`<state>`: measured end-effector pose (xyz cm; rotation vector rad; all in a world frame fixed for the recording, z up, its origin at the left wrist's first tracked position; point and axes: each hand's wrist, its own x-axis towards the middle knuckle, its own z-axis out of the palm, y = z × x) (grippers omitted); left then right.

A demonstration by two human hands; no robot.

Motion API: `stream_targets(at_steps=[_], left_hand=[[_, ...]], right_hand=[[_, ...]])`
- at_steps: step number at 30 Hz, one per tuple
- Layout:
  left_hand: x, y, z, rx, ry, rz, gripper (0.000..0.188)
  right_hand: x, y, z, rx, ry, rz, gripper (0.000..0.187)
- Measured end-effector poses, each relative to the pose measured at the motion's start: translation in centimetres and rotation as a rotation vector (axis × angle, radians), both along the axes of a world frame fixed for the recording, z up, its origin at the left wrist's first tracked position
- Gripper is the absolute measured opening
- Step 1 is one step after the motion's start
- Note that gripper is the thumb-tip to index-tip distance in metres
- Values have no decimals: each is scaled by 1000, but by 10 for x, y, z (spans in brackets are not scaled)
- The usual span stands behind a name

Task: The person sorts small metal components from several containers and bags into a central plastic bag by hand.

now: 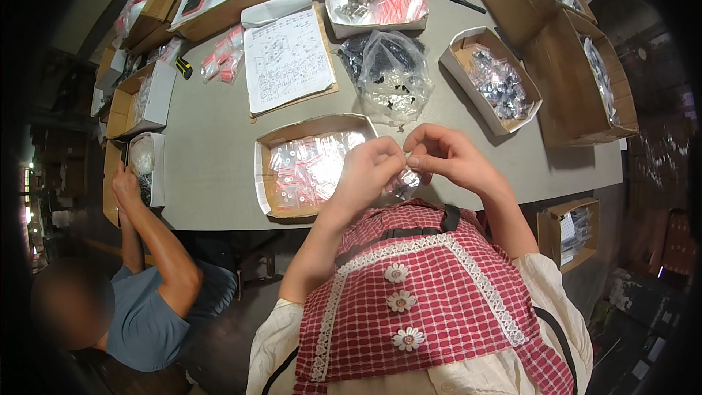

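Grey table [208,128]: clear bag [405,187] hung near its six-o'clock edge, top pinched by left hand [373,167] and right hand [452,158]; it seemed light, soft, slippery, best held by the rim. Box [300,132] lay at the bag's nine o'clock.

Workshop: boxes [559,80] of bagged parts [300,172]

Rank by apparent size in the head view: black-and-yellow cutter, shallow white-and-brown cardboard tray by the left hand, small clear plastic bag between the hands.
1. Cardboard tray
2. Clear plastic bag, though partly hidden
3. Black-and-yellow cutter
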<state>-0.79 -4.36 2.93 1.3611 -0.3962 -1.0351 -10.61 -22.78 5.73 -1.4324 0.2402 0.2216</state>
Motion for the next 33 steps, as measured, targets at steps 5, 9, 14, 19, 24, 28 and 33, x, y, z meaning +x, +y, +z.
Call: stream_targets(at_steps=[5,9,14,19,24,28,33], left_hand=[[-8,0,5,19,-128,60,11],[-13,-1,6,-37,-65,91,10],[-15,-4,7,-65,-83,136,10],[-2,1,-25,18,-193,399,13],[22,30,-69,534,-1335,357,27],[24,30,-69,780,-893,53,25],[25,40,-59,618,-782,223,21]], right_hand=[[-1,1,-10,-13,26,98,14],[-1,4,-11,80,37,73,14],[-5,1,-20,103,34,8,14],[-13,-18,-40,89,-142,-442,16],[-14,-42,-41,75,-305,-802,17],[-12,-27,-53,54,-236,-488,17],[-2,-12,-55,74,-180,-372,17]])
